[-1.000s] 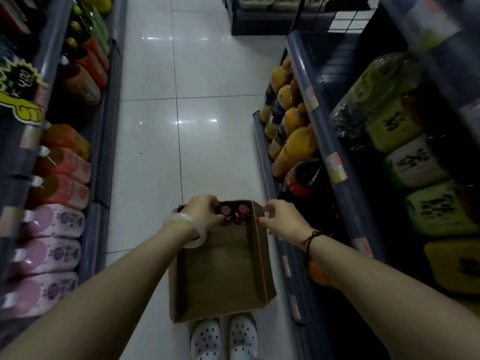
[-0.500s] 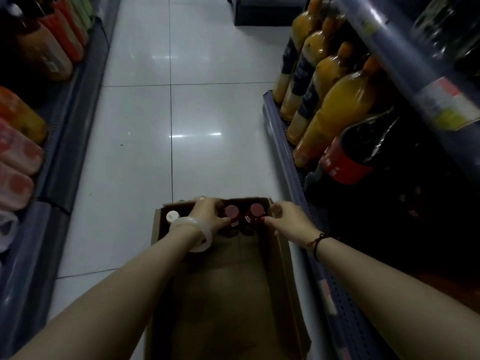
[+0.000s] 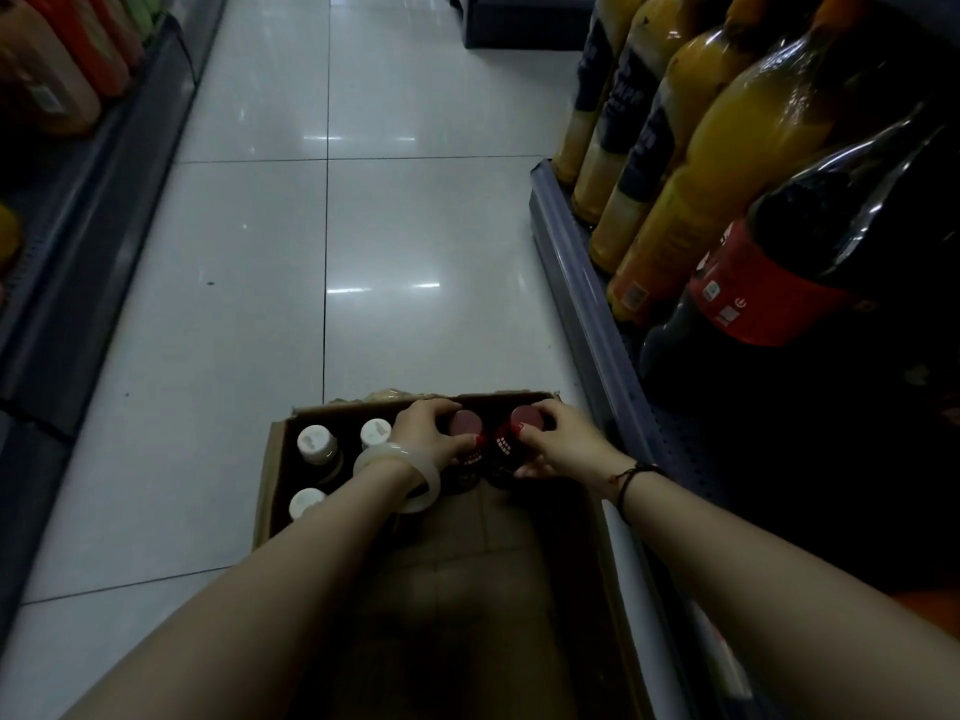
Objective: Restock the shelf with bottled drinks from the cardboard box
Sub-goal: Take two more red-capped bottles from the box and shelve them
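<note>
1. Left hand [image 3: 428,433]: thumbnail [image 3: 471,438] painted red, glossy. The other nails on this hand are turned out of view.
2. Right hand [image 3: 569,446]: thumbnail [image 3: 522,431] painted red as well; in the dim light the shade reads the same.
3. Wrist just behind the left hand: one thick bangle [image 3: 430,488], milky white, slightly translucent, smooth and rounded, sitting loose on the wrist.
4. Wrist just behind the right hand: thin dark cord bracelet [image 3: 631,475], apparently more than one strand, with a small red bit on the side facing the left hand. Too small to resolve further.
5. Left forearm [image 3: 291,579] and right forearm [image 3: 753,558], behind the hands: bare down to the lower frame edge.
</note>
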Available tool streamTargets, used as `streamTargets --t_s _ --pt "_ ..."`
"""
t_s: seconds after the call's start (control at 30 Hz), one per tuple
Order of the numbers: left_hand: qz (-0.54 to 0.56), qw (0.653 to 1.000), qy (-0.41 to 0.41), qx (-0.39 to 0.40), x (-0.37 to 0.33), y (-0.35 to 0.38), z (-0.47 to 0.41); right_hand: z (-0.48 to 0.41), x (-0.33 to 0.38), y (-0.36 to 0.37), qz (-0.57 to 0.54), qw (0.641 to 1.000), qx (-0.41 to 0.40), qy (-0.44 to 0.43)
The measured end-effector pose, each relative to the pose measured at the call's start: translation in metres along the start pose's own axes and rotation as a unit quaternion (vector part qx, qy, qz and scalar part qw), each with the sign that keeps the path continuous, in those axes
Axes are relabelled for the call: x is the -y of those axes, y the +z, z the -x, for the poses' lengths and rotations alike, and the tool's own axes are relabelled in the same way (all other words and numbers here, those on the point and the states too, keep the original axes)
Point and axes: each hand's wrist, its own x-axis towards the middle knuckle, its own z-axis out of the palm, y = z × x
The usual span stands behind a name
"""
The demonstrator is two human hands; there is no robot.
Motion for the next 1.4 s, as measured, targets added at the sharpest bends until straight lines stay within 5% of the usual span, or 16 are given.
streamTargets --t_s 0.77,1.4 --pt "-0.015 0.998 0.063 -0.027 -0.014 -0.013 0.026 0.030 0.007 -0.005 -0.199 0.979 -0.023 0.042" --pt "-0.009 0.992 0.118 -0.052 -0.269 -0.188 0.232 0.283 0.249 -0.116 -0.194 0.981 -0.021 0.002"
